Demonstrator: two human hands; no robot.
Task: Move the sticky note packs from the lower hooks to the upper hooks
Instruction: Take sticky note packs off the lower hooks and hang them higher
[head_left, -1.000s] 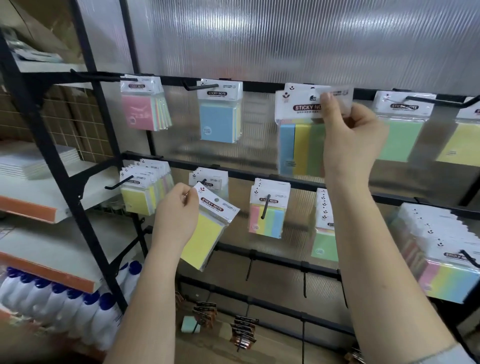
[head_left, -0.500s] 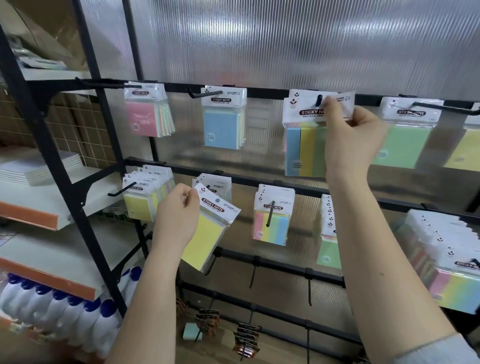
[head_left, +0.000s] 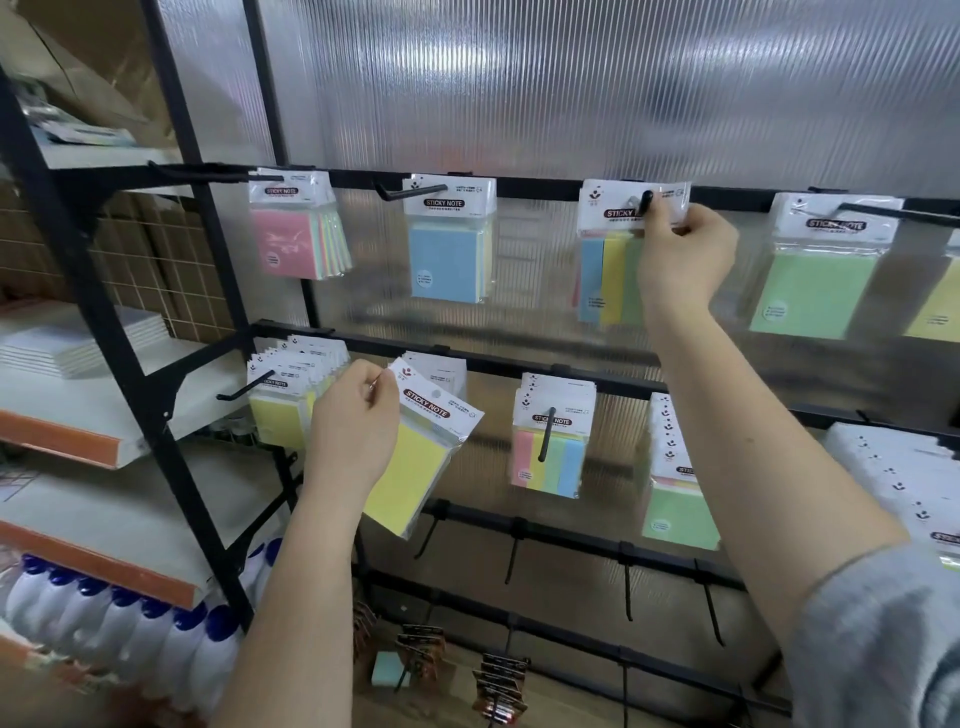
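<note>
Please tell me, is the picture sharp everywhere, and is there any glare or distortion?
Head view: the ribbed translucent wall panel shows soft glare streaks; the black rack upright leans from wide-angle distortion; the grey sleeve at the edge is blurred; the striped sticky note pack under the right hand is reasonably sharp.

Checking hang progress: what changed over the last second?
The right hand has slid the striped pack onto the upper hook; the hook tip now pokes through its header, and the hand still pinches it. The left hand still holds the yellow pack, tilted, off any hook. Other packs unchanged.
</note>
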